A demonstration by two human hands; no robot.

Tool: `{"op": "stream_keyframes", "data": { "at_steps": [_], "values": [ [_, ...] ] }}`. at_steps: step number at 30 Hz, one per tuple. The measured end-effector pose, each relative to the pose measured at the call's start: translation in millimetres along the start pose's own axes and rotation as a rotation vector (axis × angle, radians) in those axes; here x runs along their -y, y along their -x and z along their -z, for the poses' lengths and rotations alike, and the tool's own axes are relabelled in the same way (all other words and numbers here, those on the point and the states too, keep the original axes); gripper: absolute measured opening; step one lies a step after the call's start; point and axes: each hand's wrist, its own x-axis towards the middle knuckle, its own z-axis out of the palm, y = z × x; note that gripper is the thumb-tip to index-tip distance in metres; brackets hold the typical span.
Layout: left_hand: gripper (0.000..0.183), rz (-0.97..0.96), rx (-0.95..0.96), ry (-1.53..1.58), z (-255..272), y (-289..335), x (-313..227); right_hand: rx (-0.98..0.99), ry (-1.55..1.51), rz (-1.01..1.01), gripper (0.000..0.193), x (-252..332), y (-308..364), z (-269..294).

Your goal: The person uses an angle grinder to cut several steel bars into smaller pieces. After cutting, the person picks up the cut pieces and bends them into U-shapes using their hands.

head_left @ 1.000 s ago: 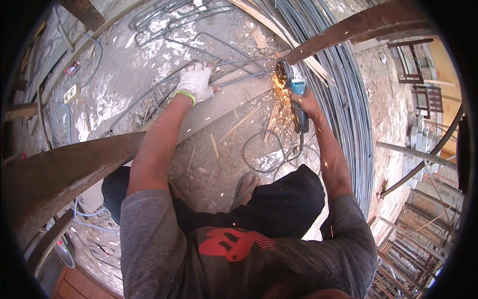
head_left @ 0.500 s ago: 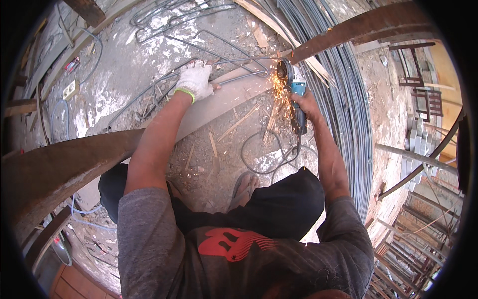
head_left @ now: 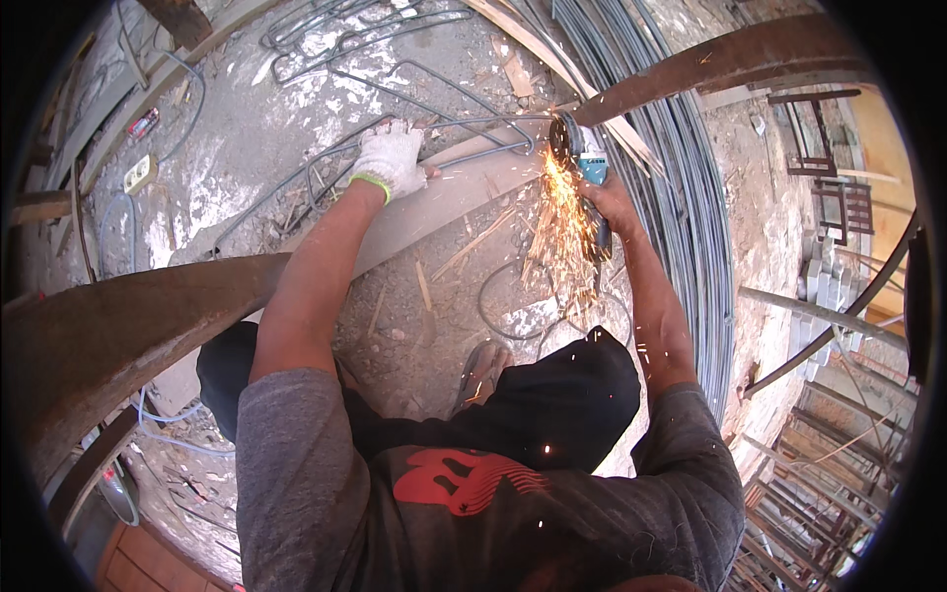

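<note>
My right hand (head_left: 610, 200), bare, is wrapped round a teal angle grinder (head_left: 593, 168). The grinder's disc (head_left: 563, 140) meets the right end of a bent steel rod (head_left: 483, 120), and orange sparks (head_left: 564, 222) spray down toward my knees. In a white knitted glove with a green cuff, my left hand (head_left: 390, 158) presses the rod down over a wooden plank (head_left: 444, 197). Its fingers curl over the rod. The exact contact of disc and rod is partly hidden by the disc and the glare.
Long steel bars (head_left: 681, 207) lie bundled to the right. More bent rods (head_left: 345, 44) are on the ground ahead. Curved brown beams cross at left (head_left: 148, 306) and upper right (head_left: 730, 59). A looped cord (head_left: 483, 296) lies below the grinder; a white socket block (head_left: 140, 175) sits at left.
The spark stream has grown longer and brighter, now reaching down toward my knees and right forearm. The grinder has tilted slightly at the rod's end. My left hand stays nearly where it was.
</note>
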Motion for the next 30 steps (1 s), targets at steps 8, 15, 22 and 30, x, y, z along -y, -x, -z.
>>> {"op": "stream_keyframes", "data": {
  "at_steps": [8, 15, 22, 30],
  "values": [
    [0.079, 0.001, -0.045, -0.019, -6, -2, 3, -0.001, -0.013, 0.035, 0.045, 2, -3, 0],
    [0.073, 0.024, -0.017, -0.040, 1, -8, 3, 0.042, 0.086, -0.120, 0.065, 22, 27, 3],
    [0.042, 0.033, -0.316, 0.010, 12, -44, 22, -0.080, -0.135, -0.231, 0.054, -25, 131, 39],
    [0.042, -0.038, -0.815, -0.321, 75, -148, 5, -0.228, -0.217, -0.307, 0.051, -63, 222, 58]
  ]
}}
